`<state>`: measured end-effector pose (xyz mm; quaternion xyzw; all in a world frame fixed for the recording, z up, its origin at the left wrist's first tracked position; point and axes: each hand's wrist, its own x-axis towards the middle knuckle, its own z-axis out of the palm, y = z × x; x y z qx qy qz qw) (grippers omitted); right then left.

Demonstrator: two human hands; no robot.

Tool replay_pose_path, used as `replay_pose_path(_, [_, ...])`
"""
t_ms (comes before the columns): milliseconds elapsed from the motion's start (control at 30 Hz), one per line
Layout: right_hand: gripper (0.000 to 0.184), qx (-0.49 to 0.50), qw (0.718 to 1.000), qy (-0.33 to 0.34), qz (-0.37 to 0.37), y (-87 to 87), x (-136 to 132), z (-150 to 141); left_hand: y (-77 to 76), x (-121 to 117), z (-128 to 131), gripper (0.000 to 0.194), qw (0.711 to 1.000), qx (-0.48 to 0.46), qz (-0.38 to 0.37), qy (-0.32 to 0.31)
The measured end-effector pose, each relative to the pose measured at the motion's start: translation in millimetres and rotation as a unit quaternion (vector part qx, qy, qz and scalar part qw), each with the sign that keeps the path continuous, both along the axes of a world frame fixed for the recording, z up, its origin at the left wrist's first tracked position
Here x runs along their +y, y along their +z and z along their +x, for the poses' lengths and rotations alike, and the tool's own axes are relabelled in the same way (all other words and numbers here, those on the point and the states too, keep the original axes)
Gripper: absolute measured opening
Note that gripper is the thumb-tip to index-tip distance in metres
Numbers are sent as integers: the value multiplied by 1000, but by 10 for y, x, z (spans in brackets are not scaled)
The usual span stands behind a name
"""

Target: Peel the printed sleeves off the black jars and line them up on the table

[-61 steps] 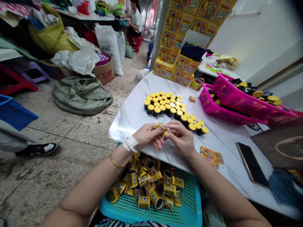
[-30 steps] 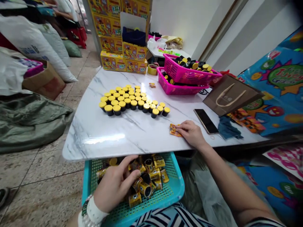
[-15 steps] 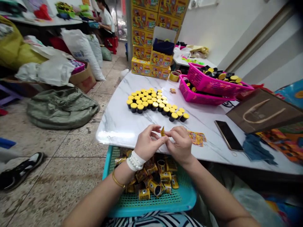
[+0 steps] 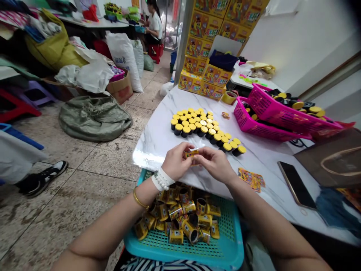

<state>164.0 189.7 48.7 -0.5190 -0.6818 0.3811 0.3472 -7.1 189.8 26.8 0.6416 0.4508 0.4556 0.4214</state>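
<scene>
Above the table's front edge, my left hand (image 4: 177, 161) and my right hand (image 4: 216, 164) meet, fingers closed on a small yellow printed label sleeve (image 4: 192, 153). Each hand pinches one end of it. A pile of similar flat printed labels (image 4: 252, 178) lies on the table to the right. Black tubs with yellow lids (image 4: 201, 123) stand in a cluster beyond my hands. Under my wrists, a turquoise basket (image 4: 225, 250) holds several yellow-wrapped black tubs (image 4: 175, 236).
Two pink baskets (image 4: 270, 122) of black and yellow pieces are stacked at the right. A phone (image 4: 296, 184) and a paper bag (image 4: 332, 158) lie nearby. Printed boxes (image 4: 204, 49) rise at the back. A person (image 4: 154, 24) sits far off; sacks (image 4: 124, 60) stand on the floor.
The view has swung left, so things appear further right. The yellow sleeve, earlier seen folded and upright at my fingertips, now lies lengthwise between both hands.
</scene>
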Motion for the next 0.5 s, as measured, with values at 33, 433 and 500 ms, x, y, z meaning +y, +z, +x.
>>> replay_pose_path(33, [27,23,999,22,-34,11,107,-12,25,41,-32,35,1000,6,4,-1])
replay_pose_path(433, [42,147,988,-10,-41,-393,310,-299,66,-9,-186,25,974,-128,5,186])
replay_pose_path(500, [43,149,988,-13,-34,-410,296,-294,67,-133,-139,18,975,-111,7,191])
